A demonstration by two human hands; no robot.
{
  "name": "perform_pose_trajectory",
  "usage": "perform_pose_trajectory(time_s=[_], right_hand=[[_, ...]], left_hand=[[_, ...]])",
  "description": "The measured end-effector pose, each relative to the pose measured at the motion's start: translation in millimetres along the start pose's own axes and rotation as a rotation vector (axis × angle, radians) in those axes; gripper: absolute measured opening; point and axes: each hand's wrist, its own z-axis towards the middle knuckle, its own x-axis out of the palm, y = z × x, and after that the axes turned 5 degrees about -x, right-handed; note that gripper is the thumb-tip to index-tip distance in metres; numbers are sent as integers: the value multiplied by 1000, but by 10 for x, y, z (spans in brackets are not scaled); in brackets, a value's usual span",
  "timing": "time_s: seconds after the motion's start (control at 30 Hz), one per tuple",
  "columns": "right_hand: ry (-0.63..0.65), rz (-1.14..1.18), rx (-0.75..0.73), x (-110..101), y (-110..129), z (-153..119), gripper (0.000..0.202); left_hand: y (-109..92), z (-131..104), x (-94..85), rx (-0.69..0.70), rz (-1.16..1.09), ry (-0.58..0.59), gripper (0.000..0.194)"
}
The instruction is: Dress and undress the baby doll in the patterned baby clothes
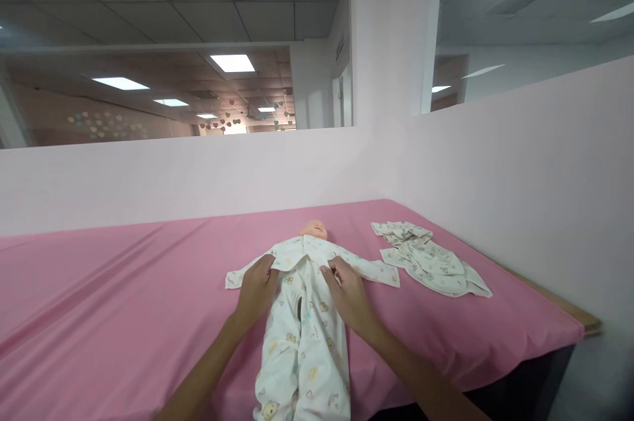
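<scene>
A baby doll (314,230) lies on its back in the middle, mostly covered, with part of its head showing at the far end. Over it is a white patterned baby shirt (304,248), its sleeves spread to both sides. White baby trousers (312,348) with bear prints stretch from below the shirt toward me. My left hand (258,285) pinches the shirt's lower edge at the left side. On the opposite side, my right hand (349,292) has thumb and fingers closed at the same edge. Whether either hand also grips the trousers' waist is hidden.
A pink sheet (123,315) covers the table, with creases at the left. More white patterned baby clothing (428,259) lies crumpled at the right. White walls (198,176) with windows stand behind and to the right. A wooden board edge (589,322) juts out at the right corner.
</scene>
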Motion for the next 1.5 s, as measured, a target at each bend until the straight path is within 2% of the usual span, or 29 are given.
perform_pose_trajectory(time_s=[0.07, 0.17, 0.33, 0.47, 0.57, 0.67, 0.83, 0.97, 1.07, 1.13, 1.17, 1.23, 1.3, 1.4, 1.5], right_hand=[[-3, 3, -13, -74, 8, -49, 25], [75, -146, -15, -201, -76, -211, 14], [130, -393, 190, -273, -267, -422, 7], [167, -369, 330, -210, -275, -359, 21], [135, -313, 439, -161, -256, -237, 35], [143, -341, 485, -122, -276, -150, 34], [296, -440, 364, -156, -384, -267, 17], [378, -495, 284, -291, -404, -424, 17], [368, -460, 258, -350, -314, -427, 14], [304, -424, 165, -338, -218, -375, 8], [273, -427, 99, -316, -168, -339, 13], [242, -502, -41, -251, -76, -257, 24], [251, -622, -157, -176, -5, -171, 29], [237, -672, -240, -80, 70, -81, 27], [243, -561, -267, -42, 131, -84, 21]], left_hand=[[-26, -88, -50, 100, -24, 13, 20], [39, -256, -122, 156, -13, 140, 19], [240, -341, -101, -103, 84, 196, 19], [279, -256, 2, -108, 129, 275, 28], [273, -220, 62, -140, 202, 330, 23], [279, -231, 87, -175, 336, 392, 16], [339, -301, 31, -115, 474, 522, 15], [332, -328, -101, -115, 505, 554, 14], [199, -308, -216, -171, 409, 422, 11], [61, -283, -274, -178, 283, 286, 15], [-12, -269, -291, -162, 220, 226, 19], [-144, -241, -293, -91, 143, 151, 24], [-246, -219, -265, 13, 127, 140, 25], [-342, -209, -245, 185, 151, 219, 20], [-400, -218, -357, 293, 184, 323, 19]])
